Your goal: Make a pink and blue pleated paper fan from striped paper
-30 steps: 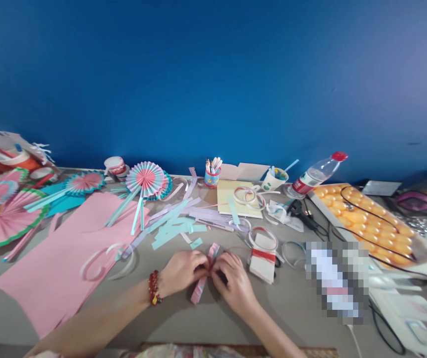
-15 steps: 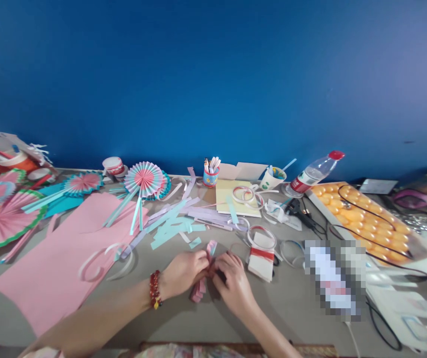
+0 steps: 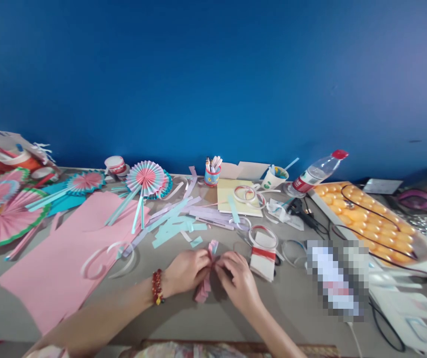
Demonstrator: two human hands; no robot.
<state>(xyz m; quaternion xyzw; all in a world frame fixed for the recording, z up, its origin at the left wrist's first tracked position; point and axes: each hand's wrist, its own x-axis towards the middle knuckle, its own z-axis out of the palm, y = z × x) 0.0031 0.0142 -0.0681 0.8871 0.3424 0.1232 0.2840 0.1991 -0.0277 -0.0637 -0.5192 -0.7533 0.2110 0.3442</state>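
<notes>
A narrow pleated strip of pink paper (image 3: 203,291), with a pale bluish upper end, stands out between my hands just above the table. My left hand (image 3: 186,271), with a red bead bracelet (image 3: 157,287) at the wrist, is closed on the strip's middle from the left. From the right, the fingertips of my right hand (image 3: 240,279) pinch at the strip's narrowed waist, apparently on a fine red thread that is hard to make out. A white card wound with red thread (image 3: 263,255) lies just right of my right hand.
Pink paper sheets (image 3: 49,268) and finished pleated fans (image 3: 145,178) lie left. Paper scraps (image 3: 176,228), a pen cup (image 3: 212,176) and rolls of white tape (image 3: 261,237) are beyond my hands. A bottle (image 3: 315,174), cables and an orange padded tray (image 3: 366,219) lie right.
My right fingertips have drawn slightly to the right, away from the left fingers, at the strip's waist. The whole view has shifted a little; the left hand still grips the strip.
</notes>
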